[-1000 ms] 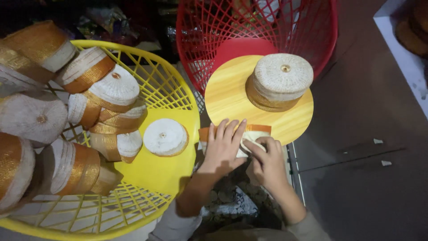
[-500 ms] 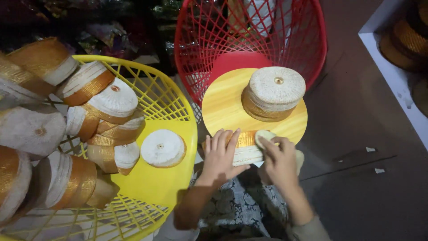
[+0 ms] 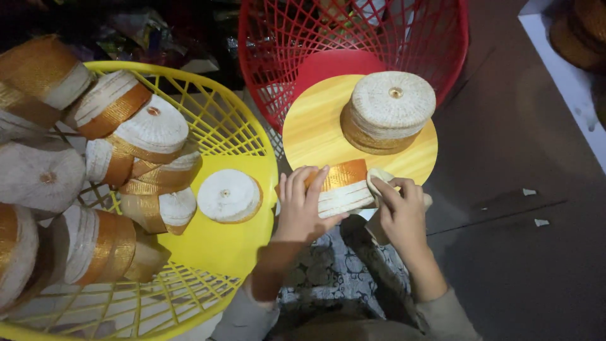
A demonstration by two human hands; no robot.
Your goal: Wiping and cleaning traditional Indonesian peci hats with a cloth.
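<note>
- One basket (image 3: 208, 95) fills the left of the frame, with ribbon rolls (image 3: 113, 151) piled along its left side and a single roll (image 3: 229, 196) lying flat at its middle.
- A second basket (image 3: 442, 38) stands at upper centre.
- A round board (image 3: 315, 136) lies before it, carrying a stack of rolls (image 3: 386, 110).
- Both hands, left (image 3: 302, 205) and right (image 3: 401, 211), hold a roll (image 3: 341, 188) at the board's near edge.

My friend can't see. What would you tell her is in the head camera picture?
Two hands, left hand and right hand, hold a gold-and-white ribbon roll at a round yellow board with a stack of rolls. A yellow basket of rolls sits left, a red basket behind.
</note>
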